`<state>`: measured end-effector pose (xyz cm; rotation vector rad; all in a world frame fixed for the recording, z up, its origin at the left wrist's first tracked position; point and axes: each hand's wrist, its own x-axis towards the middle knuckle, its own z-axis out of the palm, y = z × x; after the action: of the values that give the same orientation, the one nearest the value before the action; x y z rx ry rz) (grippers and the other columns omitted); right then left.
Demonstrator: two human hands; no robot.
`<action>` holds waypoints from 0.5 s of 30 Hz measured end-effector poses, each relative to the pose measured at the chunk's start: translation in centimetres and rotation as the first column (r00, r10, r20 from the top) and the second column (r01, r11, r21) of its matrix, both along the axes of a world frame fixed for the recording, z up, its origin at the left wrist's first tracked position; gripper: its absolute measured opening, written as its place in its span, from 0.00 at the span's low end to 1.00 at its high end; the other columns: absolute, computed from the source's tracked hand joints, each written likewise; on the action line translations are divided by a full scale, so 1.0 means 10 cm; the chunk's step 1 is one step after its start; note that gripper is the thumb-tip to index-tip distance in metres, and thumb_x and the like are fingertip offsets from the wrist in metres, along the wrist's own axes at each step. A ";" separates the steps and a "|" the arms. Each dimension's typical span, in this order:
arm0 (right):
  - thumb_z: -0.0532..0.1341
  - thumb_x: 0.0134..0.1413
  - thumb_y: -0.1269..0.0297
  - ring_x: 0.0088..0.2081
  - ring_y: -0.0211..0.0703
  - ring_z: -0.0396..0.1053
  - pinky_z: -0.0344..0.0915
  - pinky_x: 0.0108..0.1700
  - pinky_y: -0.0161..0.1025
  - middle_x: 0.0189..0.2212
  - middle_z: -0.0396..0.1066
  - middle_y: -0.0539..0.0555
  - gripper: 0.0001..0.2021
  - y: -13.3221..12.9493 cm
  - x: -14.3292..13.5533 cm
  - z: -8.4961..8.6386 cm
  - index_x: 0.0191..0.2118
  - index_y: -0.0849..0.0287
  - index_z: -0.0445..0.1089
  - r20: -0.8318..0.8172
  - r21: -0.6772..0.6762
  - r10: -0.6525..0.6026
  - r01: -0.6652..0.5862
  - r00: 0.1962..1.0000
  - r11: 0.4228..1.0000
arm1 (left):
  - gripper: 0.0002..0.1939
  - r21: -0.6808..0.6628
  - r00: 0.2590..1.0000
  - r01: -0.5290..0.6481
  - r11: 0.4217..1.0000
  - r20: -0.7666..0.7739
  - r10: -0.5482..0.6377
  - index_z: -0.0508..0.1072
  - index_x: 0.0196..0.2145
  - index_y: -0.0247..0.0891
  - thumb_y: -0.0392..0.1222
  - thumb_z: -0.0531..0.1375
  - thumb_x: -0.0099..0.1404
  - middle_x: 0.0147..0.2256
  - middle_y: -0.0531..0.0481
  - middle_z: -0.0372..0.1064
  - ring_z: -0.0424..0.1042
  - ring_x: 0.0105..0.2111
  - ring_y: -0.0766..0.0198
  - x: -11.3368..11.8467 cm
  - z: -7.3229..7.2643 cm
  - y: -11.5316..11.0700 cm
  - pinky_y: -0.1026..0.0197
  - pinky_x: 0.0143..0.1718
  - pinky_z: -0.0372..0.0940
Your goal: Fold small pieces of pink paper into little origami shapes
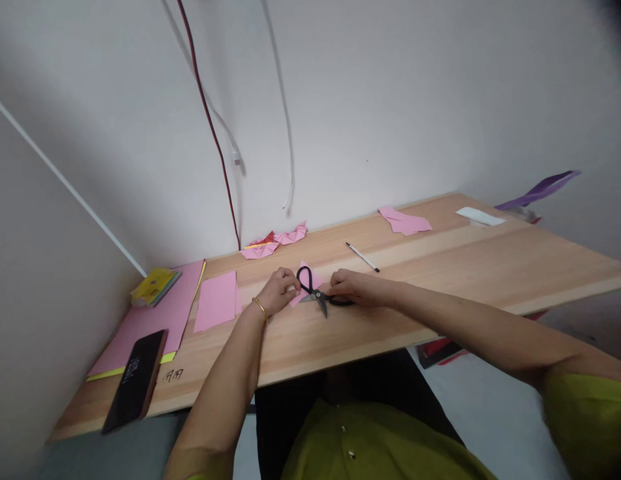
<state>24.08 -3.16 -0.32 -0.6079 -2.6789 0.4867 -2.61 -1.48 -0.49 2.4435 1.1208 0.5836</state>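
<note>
A: Where are the black-handled metal scissors [318,295]?
B: On the pale wooden table [300,350], between the hands, overlapping a small piece of pink paper [316,275].

A: And their orientation?
B: Blades spread; one points leftward, the other toward the person. The long axis slants from the handle loops, farther off, to the nearer blade tips. One paper corner points to the wall [390,100].

A: The grip?
B: The left hand [279,292] has bent fingers beside the paper; the right hand [346,283] curls at a loop. Whether either grips, I cannot tell.
</note>
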 end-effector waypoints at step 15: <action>0.49 0.59 0.68 0.32 0.38 0.57 0.54 0.35 0.33 0.30 0.62 0.56 0.14 -0.07 -0.07 0.01 0.37 0.63 0.71 -0.024 -0.005 0.027 -0.027 0.999 1.000 | 0.02 -0.006 1.000 -0.010 1.000 0.016 0.010 0.70 0.28 0.37 0.37 0.58 0.55 0.39 0.47 0.58 0.59 0.41 0.61 -0.01 -0.01 0.00 0.56 0.45 0.59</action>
<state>23.41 -3.90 -0.18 -0.5644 -2.6671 0.5049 -2.72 -1.48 -0.59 2.4257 1.1272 0.6011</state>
